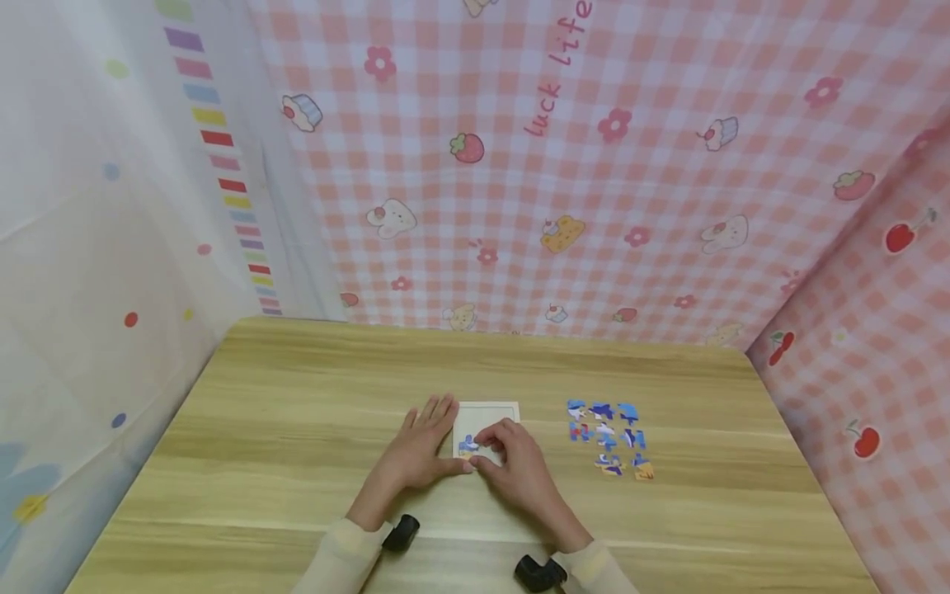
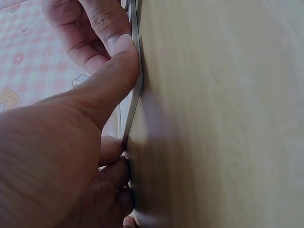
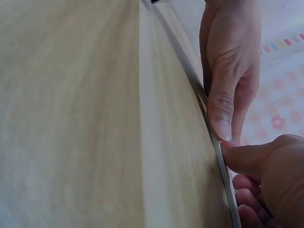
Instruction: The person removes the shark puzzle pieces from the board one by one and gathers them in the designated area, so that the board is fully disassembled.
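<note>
A white square puzzle tray (image 1: 493, 410) lies on the table between the hands. In its lower left corner sits a blue jigsaw piece (image 1: 467, 446) with some yellow at the bottom. My left hand (image 1: 421, 450) rests along the tray's left side, fingers stretched forward and thumb at the near edge. My right hand (image 1: 515, 466) reaches over the tray with curled fingers, its index finger and thumb at the piece. Both thumbs come close together at the tray edge, as the left hand (image 2: 61, 123) and the right hand (image 3: 280, 175) show in the wrist views.
Several loose jigsaw pieces (image 1: 604, 431) lie in rough rows on the table right of the tray. The wooden table (image 1: 297, 412) meets a pink checked cloth (image 1: 519, 272) at the back. More cloth hangs at both sides. Black bands (image 1: 402, 534) sit at the wrists.
</note>
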`<act>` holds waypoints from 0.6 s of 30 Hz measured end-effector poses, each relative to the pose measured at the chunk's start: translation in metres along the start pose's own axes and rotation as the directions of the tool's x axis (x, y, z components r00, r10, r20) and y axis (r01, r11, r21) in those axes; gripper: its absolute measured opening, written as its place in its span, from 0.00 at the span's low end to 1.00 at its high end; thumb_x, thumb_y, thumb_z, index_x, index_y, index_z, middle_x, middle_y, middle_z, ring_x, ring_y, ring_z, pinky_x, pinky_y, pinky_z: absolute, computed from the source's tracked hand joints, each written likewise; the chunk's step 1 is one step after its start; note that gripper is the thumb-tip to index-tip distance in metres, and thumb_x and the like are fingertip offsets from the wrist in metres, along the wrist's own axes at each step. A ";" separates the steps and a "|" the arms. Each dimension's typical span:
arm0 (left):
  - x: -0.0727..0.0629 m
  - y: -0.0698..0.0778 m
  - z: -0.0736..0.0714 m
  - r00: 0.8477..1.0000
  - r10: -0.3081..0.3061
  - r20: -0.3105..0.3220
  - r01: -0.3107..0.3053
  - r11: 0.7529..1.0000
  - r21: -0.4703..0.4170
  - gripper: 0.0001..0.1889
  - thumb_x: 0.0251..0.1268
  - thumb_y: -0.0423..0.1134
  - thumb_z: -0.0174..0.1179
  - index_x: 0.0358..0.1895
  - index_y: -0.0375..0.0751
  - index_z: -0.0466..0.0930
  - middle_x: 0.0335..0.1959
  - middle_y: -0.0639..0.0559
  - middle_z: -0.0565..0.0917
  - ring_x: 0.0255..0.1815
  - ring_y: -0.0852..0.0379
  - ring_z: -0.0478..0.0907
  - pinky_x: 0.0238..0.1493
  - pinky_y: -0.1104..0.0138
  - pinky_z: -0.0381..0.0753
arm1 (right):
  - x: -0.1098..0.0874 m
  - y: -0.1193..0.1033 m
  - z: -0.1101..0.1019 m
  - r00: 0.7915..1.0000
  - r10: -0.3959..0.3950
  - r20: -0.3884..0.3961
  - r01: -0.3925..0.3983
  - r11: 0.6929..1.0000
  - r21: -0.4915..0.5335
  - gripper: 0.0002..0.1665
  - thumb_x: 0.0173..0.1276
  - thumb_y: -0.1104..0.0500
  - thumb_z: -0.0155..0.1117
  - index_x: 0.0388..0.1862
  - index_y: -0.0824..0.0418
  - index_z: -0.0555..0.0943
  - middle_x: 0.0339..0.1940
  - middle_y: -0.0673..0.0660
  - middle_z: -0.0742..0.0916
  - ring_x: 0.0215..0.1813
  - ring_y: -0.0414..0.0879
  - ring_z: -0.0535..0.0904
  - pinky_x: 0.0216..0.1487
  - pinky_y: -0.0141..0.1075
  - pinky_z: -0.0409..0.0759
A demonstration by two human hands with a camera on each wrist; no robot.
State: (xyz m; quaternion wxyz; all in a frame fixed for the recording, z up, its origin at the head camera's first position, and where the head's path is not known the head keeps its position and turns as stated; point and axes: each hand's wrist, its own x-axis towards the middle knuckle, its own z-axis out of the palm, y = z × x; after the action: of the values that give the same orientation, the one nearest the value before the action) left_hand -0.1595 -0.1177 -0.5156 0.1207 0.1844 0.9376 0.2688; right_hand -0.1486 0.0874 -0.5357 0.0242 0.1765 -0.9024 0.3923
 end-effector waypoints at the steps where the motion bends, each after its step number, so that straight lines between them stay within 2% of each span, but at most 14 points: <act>1: 0.000 0.000 0.000 1.000 0.000 -0.001 0.000 1.000 -0.005 0.53 0.64 0.59 0.68 0.81 0.31 0.51 0.85 0.38 0.50 0.86 0.37 0.43 0.84 0.39 0.41 | 0.000 0.000 0.001 1.000 -0.003 -0.009 0.004 1.000 0.008 0.12 0.61 0.57 0.78 0.42 0.53 0.85 0.36 0.47 0.83 0.37 0.39 0.75 0.39 0.28 0.74; 7: 0.000 -0.002 0.000 1.000 -0.010 0.005 0.010 1.000 -0.014 0.54 0.64 0.59 0.68 0.81 0.31 0.51 0.85 0.38 0.49 0.86 0.38 0.42 0.84 0.40 0.40 | 0.002 -0.002 0.004 1.000 -0.008 -0.027 0.009 0.999 0.048 0.12 0.62 0.58 0.78 0.40 0.53 0.82 0.33 0.47 0.85 0.34 0.40 0.76 0.35 0.26 0.71; 18: 0.002 -0.003 0.002 1.000 -0.012 0.016 0.012 1.000 -0.021 0.54 0.64 0.59 0.68 0.82 0.34 0.49 0.86 0.41 0.47 0.87 0.40 0.39 0.85 0.41 0.37 | 0.004 -0.002 0.000 1.000 0.003 0.011 -0.004 0.998 0.060 0.07 0.67 0.59 0.73 0.42 0.54 0.85 0.32 0.46 0.85 0.33 0.34 0.76 0.36 0.26 0.79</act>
State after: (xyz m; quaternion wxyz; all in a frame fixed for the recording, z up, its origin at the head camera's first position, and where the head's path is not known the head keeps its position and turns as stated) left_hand -0.1611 -0.1181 -0.5189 0.1319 0.1796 0.9348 0.2764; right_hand -0.1515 0.0849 -0.5340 0.0133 0.1775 -0.8906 0.4185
